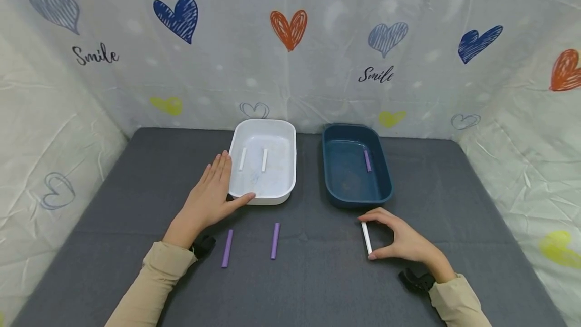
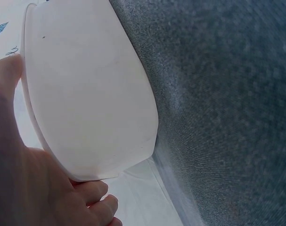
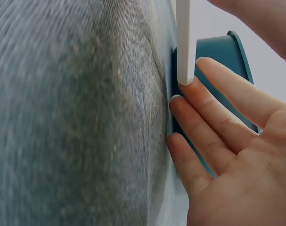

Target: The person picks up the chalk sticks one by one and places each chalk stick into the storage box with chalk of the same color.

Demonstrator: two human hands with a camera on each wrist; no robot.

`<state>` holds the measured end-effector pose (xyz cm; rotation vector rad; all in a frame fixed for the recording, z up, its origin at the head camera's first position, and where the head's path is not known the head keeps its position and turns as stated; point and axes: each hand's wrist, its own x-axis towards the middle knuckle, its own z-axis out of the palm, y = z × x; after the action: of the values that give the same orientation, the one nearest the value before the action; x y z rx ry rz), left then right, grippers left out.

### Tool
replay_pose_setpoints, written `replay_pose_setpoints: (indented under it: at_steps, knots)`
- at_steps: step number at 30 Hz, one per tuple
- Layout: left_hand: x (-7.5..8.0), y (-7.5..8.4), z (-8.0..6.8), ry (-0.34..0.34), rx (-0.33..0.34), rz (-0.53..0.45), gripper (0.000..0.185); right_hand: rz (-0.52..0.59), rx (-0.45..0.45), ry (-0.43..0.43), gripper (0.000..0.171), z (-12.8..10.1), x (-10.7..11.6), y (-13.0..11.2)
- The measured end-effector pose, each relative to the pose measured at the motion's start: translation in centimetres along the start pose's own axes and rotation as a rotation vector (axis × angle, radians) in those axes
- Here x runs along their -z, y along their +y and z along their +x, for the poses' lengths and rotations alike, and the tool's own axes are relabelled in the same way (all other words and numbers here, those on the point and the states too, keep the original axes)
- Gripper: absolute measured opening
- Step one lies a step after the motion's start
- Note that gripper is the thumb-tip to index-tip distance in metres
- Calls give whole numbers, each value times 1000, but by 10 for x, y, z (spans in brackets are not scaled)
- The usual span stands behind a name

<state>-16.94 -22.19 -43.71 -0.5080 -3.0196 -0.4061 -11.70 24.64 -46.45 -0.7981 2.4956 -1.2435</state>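
Observation:
My right hand [image 1: 399,238] pinches a white chalk stick [image 1: 366,238] by its two ends, thumb at the near end and fingertips at the far end, just in front of the dark blue basin [image 1: 333,198]. In the right wrist view the chalk's end [image 3: 185,61] meets a fingertip. With fingers straight, my left hand [image 1: 206,203] lies along the left side of the white basin [image 1: 290,175], its thumb across the front rim. Two white chalk sticks [image 1: 265,160] lie inside that basin. One purple chalk stick [image 1: 367,161] is in the blue basin.
Two purple chalk sticks, a left one [image 1: 227,249] and a right one [image 1: 275,241], lie on the grey cloth-covered table [image 1: 317,286] in front of the white basin. Behind the basins hangs a pale curtain [image 1: 331,59] printed with hearts.

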Motion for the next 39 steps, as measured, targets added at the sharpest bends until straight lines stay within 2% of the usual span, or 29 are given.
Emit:
replay_pose_setpoints:
  at_steps: [9,31,39]
  knots:
    - [1,1,-1,-2,2,-7,113,-14,33,3,76,7,-9,1]
    - [4,2,-2,-14,9,-18,113,-14,105,-53,75,38,-24,-27]
    - [3,0,-2,-11,8,-10,114,-15,169,-68,73,52,-33,-37]
